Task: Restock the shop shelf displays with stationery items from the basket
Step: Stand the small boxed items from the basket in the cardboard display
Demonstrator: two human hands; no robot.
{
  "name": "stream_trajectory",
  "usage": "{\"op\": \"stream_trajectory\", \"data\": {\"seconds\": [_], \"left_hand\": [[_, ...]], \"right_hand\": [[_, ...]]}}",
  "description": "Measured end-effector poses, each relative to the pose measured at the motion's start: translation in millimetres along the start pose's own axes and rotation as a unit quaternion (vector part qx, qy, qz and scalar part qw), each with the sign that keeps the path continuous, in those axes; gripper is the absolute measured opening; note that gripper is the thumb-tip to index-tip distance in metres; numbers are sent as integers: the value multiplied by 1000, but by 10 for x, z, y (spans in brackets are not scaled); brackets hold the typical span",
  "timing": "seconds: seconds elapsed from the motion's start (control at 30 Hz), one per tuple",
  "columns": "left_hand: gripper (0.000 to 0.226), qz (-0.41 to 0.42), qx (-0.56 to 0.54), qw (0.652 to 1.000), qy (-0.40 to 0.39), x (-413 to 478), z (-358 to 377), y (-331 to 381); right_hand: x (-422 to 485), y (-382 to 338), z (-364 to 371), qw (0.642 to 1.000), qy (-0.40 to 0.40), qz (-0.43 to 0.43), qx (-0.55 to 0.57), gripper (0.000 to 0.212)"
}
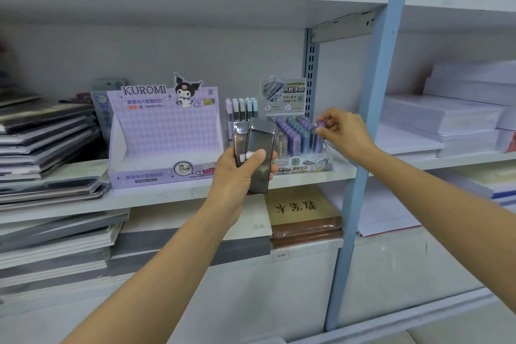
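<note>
The left hand (240, 173) grips two dark flat cases (261, 148) upright in front of the shelf (167, 195). Its thumb is curled across the nearer case and its fingers are wrapped behind. The right hand (344, 131) pinches the cap of a purple tube (321, 123) between thumb and fingertips, at the right rear corner of the display (301, 166) packed with similar tubes. Whether the tube sits in its slot cannot be told. The Kuromi box (164, 131) stands just left of the cases.

"KUROMI" atop purple display box (164, 131), "2B 0.5mm" on its front lip
</note>
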State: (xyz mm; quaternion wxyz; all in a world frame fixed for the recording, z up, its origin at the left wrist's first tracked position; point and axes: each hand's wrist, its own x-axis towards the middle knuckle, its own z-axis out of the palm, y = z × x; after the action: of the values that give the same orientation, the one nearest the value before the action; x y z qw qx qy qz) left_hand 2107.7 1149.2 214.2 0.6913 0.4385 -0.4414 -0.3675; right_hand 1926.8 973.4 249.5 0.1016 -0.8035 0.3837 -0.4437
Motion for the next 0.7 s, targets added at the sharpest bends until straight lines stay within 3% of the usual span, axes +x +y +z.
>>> {"op": "stream_trajectory", "data": {"seconds": [0.3,0.43,0.53,0.63,0.7], "left_hand": [[26,10,13,1000,-11,10,-54,-12],[24,15,14,1000,-13,-18,-105,4],[23,12,10,1000,-11,-55,-146,37],[24,20,19,1000,1,-111,-205,83],[24,23,27,999,15,-150,-291,127]], "right_hand": [[-146,81,181,998,53,-5,-45,9],[-176,-207,105,992,93,-14,88,10],[-248,-635,99,959,-19,0,283,16],[-329,-978,240,942,-142,13,303,21],[-353,-1131,357,931,-181,14,316,20]]}}
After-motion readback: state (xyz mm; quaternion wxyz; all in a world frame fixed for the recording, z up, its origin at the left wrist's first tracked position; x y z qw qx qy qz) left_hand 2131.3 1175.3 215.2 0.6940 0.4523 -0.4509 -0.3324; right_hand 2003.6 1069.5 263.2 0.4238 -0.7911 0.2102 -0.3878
